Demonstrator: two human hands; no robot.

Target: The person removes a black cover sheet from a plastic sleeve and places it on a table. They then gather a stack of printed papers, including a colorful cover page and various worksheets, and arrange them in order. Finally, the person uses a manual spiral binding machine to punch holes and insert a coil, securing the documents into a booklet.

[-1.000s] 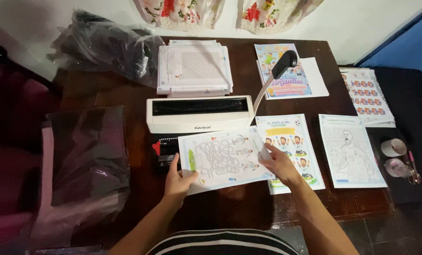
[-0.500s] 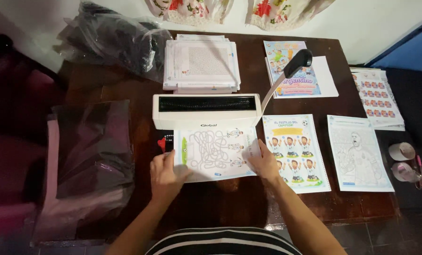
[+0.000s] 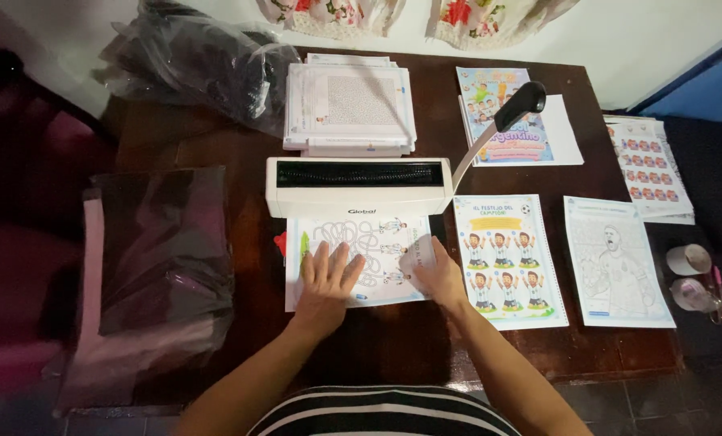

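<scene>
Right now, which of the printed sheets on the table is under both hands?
The white maze-pattern sheet, pushed against the white binding machine, with left hand and right hand flat on it. The other sheets lie untouched.

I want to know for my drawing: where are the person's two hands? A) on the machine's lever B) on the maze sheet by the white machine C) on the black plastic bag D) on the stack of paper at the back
B: the left hand and right hand lie flat on the maze sheet, whose top edge sits against the white machine.

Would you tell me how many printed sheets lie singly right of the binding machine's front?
2: the cartoon-player sheet beside the right hand, and the line-drawing sheet further right. Stacks elsewhere may hide more.
</scene>
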